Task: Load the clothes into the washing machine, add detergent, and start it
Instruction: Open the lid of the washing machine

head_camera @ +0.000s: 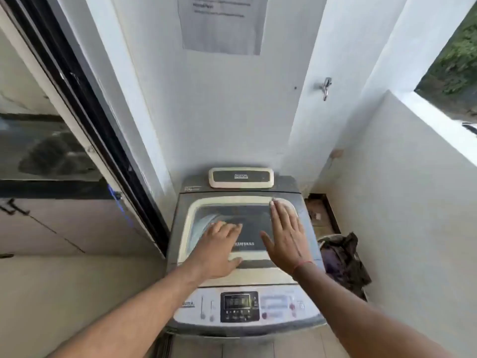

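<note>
Both your hands lie flat with straight, slightly spread fingers, holding nothing. Your left hand (219, 248) rests palm-down on the lid (253, 223) in the lower centre of the frame, thumb near the pale front lip, which looks like the place to hook and lift. Your right hand (285, 236) stretches further back, fingertips reaching the lid's far right corner; whether it presses or only hovers there, I cannot tell.

The lid is shut on the washing machine (242, 254), so nothing can go in yet. My reading is that you are set to open it, the first step of loading.

The control panel (240, 307) sits below your wrists, nearest you, display dark-framed. The clothes (343, 257) wait in a dark heap at the machine's right side, mid-right of the frame, just beside the cabinet. No detergent shows. A box-like unit (241, 177) sits behind the lid.
</note>
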